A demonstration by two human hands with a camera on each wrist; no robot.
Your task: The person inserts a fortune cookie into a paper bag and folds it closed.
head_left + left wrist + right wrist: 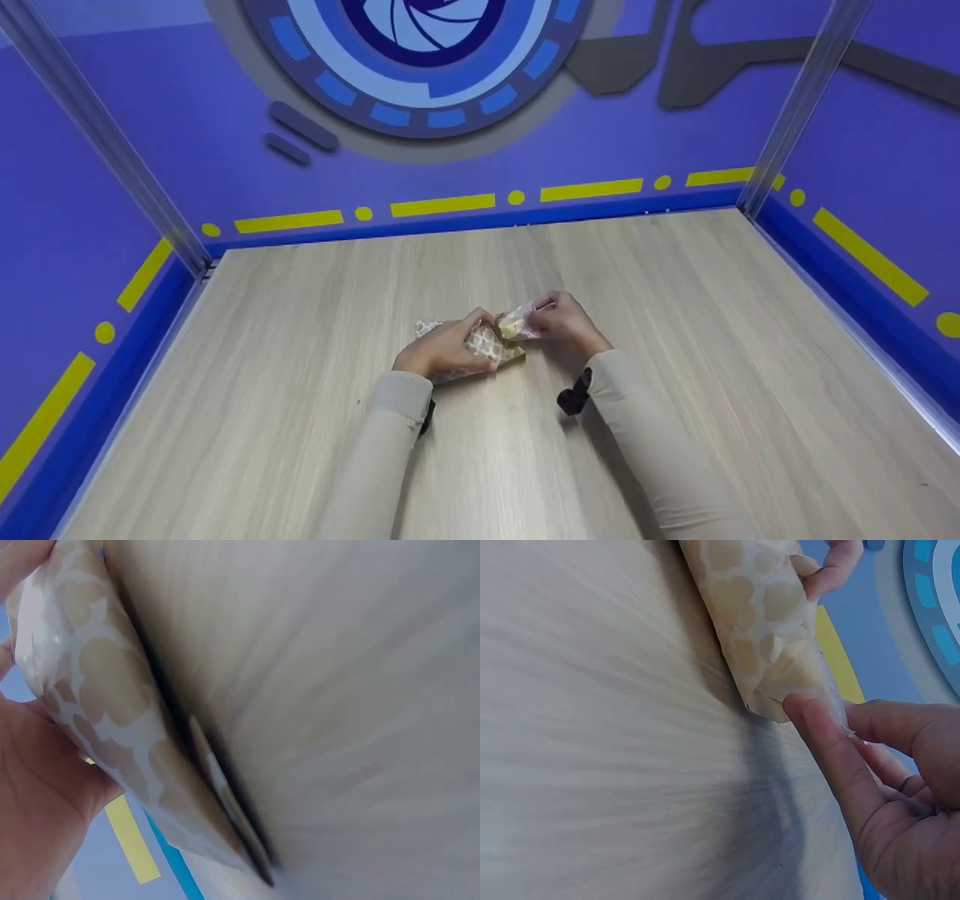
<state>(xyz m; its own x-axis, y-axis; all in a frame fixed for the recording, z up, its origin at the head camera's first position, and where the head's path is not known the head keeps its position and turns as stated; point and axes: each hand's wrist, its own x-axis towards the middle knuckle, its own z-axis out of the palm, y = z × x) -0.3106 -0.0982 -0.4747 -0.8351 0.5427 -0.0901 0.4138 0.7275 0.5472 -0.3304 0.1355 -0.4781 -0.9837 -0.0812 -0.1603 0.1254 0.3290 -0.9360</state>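
Note:
A paper bag point(486, 345) with a tan and white patterned print lies low over the table, its mouth toward the right. My left hand point(444, 348) grips it from the left, thumb on the near side and fingers over the far side. At the mouth is a small clear plastic packet point(513, 327) with something pale yellow inside. My right hand point(564, 322) pinches the packet's outer end between thumb and fingertips. In the right wrist view the packet point(799, 671) overlaps the bag's opening. The left wrist view shows the bag's folded lower end point(225, 795) close over the table.
The light wood-grain table point(300, 420) spreads around both hands. Blue-purple panels point(450, 180) with yellow dashes stand along its back and sides, joined by metal corner posts point(795, 97). A black wrist device point(576, 393) sits at the right cuff.

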